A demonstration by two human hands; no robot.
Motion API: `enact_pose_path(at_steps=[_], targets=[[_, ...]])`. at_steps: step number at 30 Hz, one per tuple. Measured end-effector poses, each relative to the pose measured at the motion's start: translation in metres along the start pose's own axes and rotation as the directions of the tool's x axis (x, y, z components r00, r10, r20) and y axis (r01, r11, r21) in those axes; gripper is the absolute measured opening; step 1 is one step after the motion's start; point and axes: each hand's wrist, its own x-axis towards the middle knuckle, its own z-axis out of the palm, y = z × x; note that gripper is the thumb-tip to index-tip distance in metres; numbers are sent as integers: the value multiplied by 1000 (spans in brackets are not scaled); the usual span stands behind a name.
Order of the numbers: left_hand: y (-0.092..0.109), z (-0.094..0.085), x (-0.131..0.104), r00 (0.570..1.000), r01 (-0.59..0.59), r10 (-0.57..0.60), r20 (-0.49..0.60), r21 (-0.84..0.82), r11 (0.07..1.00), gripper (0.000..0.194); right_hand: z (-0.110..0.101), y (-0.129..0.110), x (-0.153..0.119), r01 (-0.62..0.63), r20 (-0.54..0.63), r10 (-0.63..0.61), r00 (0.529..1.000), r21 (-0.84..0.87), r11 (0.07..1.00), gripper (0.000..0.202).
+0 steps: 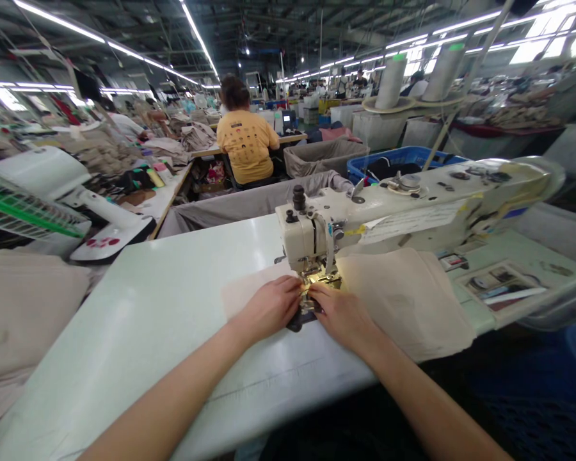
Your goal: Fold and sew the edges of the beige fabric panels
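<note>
A white sewing machine [403,211] stands on the pale green table [173,294], its needle area lit yellow. My left hand [273,304] lies over a beige cloth piece [242,289] left of the needle, its fingers closed together at the presser foot. Just right of the foot, my right hand [340,314] has its fingertips pressed together close to the metal guide [327,280]. What the fingertips of either hand pinch is too small to make out. A stack of beige fabric [406,304] lies beside my right hand, under the machine arm.
At the left stand a white fan [43,173] and a beige cloth pile [29,307]. Behind the machine are a cloth-lined bin [235,208] and a blue basket [408,153]. A person in a yellow shirt [247,144] sits ahead. Thread cones [391,83] stand at the upper right.
</note>
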Motion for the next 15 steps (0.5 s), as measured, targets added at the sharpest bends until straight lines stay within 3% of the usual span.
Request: enact_pose_path(at_steps=[6, 15], targets=[[-13, 2, 3, 1000, -9, 9, -16, 13, 1000, 33, -4, -9, -10, -66, 5, 66, 998, 43, 997, 31], [-15, 16, -5, 996, 10, -3, -92, 73, 997, 35, 19, -12, -27, -74, -94, 74, 993, 0, 997, 40]])
